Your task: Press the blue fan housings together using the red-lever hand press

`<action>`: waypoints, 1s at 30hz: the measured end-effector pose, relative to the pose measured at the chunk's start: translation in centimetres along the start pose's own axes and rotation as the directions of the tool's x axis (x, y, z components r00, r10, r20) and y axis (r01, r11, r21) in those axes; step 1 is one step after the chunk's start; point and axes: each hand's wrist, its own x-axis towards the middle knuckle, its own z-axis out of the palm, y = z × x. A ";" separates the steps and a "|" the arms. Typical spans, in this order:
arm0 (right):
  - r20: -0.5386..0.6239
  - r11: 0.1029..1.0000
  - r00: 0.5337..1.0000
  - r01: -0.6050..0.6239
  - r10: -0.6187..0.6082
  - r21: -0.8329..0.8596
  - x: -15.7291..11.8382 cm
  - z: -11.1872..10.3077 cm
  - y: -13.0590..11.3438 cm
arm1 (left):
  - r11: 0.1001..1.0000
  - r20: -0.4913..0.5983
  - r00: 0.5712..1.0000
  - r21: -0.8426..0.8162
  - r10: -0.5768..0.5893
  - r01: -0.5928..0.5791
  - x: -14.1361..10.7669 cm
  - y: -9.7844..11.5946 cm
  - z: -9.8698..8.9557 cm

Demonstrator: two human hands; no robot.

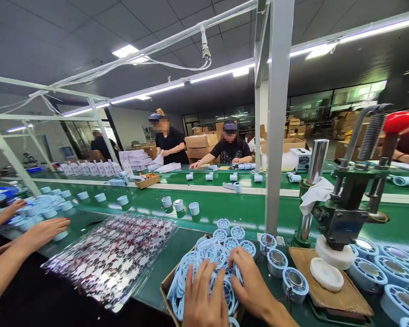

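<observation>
Many blue rings, six o'clock in carton, some facing up, some edgewise; left hand loosely spread, right hand half-curled; for both, cannot tell if gripping.

Thin plastic rings are pale blue in a brown cardboard box. Round plastic housings repeat that blue around grey metallic centres. The flat, plastic-wrapped sheet of parts is silver, mottled with black and red. The smooth conveyor belt is green, the bench darker green. The metal lever press is black and dark green with a bulbous red knob.
</observation>
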 end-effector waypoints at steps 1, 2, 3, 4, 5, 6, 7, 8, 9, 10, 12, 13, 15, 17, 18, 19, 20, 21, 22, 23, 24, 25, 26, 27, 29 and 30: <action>-0.008 1.000 1.000 -0.001 0.001 -0.012 -0.1 0.3 0.0 | 0.998 -0.028 0.997 0.003 -0.066 0.066 -0.3 -0.6 -0.7; -0.022 1.000 1.000 -0.010 0.010 -0.028 -0.2 0.5 0.1 | 0.986 -0.061 0.985 0.026 -0.163 0.164 -0.8 -1.2 -1.3; -0.041 0.999 0.999 -0.026 0.024 -0.045 -0.4 0.8 0.3 | 0.955 -0.094 0.954 0.057 -0.284 0.290 -1.6 -1.7 -1.7; -0.061 0.997 0.997 -0.045 0.041 -0.062 -0.6 1.0 0.5 | 0.901 -0.124 0.901 0.075 -0.416 0.426 -2.5 -2.2 -1.7; -0.079 0.995 0.995 -0.062 0.055 -0.076 -0.8 1.3 0.8 | 0.831 -0.140 0.830 0.068 -0.541 0.553 -3.6 -2.5 -1.5; -0.092 0.994 0.994 -0.072 0.064 -0.084 -1.0 1.6 1.1 | 0.748 -0.141 0.744 0.032 -0.653 0.663 -4.7 -2.7 -1.1; -0.093 0.993 0.993 -0.075 0.067 -0.086 -1.2 1.8 1.5 | 0.655 -0.130 0.647 -0.030 -0.752 0.755 -5.7 -2.7 -0.5; -0.084 0.994 0.994 -0.075 0.068 -0.082 -1.3 2.0 1.8 | 0.553 -0.106 0.544 -0.110 -0.832 0.826 -6.6 -2.6 0.1; -0.072 0.994 0.995 -0.078 0.072 -0.075 -1.4 2.1 2.1 | 0.453 -0.070 0.448 -0.197 -0.891 0.869 -7.3 -2.5 0.7; -0.057 0.994 0.995 -0.090 0.086 -0.064 -1.4 2.2 2.3 | 0.358 -0.027 0.366 -0.280 -0.930 0.891 -7.8 -2.3 1.3; -0.031 0.989 0.989 -0.142 0.141 -0.043 -1.2 2.1 2.3 | 0.186 0.071 0.236 -0.415 -0.969 0.891 -8.1 -2.0 1.8; -0.025 0.984 0.985 -0.174 0.173 -0.037 -1.0 2.0 2.2 | 0.104 0.131 0.187 -0.472 -0.974 0.875 -8.1 -1.9 1.7; -0.026 0.975 0.975 -0.220 0.220 -0.034 -0.6 1.8 1.8 | -0.087 0.244 0.065 -0.566 -0.968 0.820 -7.7 -1.8 1.2; -0.039 0.970 0.971 -0.239 0.237 -0.044 0.1 1.8 1.5 | -0.264 0.328 -0.068 -0.604 -0.942 0.752 -7.4 -1.8 0.6; -0.048 0.969 0.970 -0.242 0.239 -0.048 0.4 1.9 1.5 | -0.324 0.355 -0.118 -0.605 -0.928 0.727 -7.3 -1.9 0.4; -0.056 0.969 0.969 -0.243 0.240 -0.050 0.7 2.1 1.6 | -0.363 0.368 -0.157 -0.599 -0.917 0.714 -7.2 -2.0 0.3; -0.065 0.969 0.969 -0.241 0.238 -0.050 1.0 2.3 1.7 | -0.384 0.372 -0.182 -0.592 -0.910 0.708 -7.1 -2.0 0.3; -0.076 0.970 0.969 -0.237 0.233 -0.049 1.2 2.6 1.8 | -0.395 0.377 -0.193 -0.587 -0.906 0.707 -7.0 -2.0 0.3; -0.087 0.972 0.970 -0.231 0.227 -0.047 1.4 2.8 2.1 | -0.404 0.380 -0.202 -0.585 -0.903 0.703 -7.0 -2.0 0.4; -0.096 0.974 0.971 -0.223 0.218 -0.045 1.4 3.0 2.3 | -0.405 0.378 -0.207 -0.583 -0.903 0.704 -6.9 -1.9 0.5; -0.104 0.976 0.972 -0.214 0.209 -0.044 1.4 3.2 2.5 | -0.399 0.370 -0.207 -0.580 -0.906 0.710 -6.7 -1.9 0.6; -0.112 0.978 0.974 -0.205 0.199 -0.045 1.3 3.4 2.7 | -0.385 0.358 -0.201 -0.577 -0.912 0.721 -6.6 -1.8 0.6; -0.120 0.979 0.974 -0.197 0.190 -0.048 1.2 3.4 2.8 | -0.366 0.345 -0.190 -0.571 -0.919 0.735 -6.5 -1.8 0.5; -0.126 0.980 0.975 -0.189 0.181 -0.056 1.0 3.4 3.0 | -0.345 0.331 -0.177 -0.564 -0.927 0.750 -6.5 -1.7 0.4; -0.140 0.979 0.976 -0.180 0.167 -0.091 0.6 3.3 3.2 | -0.310 0.311 -0.157 -0.542 -0.937 0.781 -6.6 -1.8 0.1; -0.142 0.978 0.977 -0.175 0.159 -0.114 0.4 3.1 3.3 | -0.304 0.310 -0.154 -0.526 -0.938 0.794 -6.8 -1.8 -0.1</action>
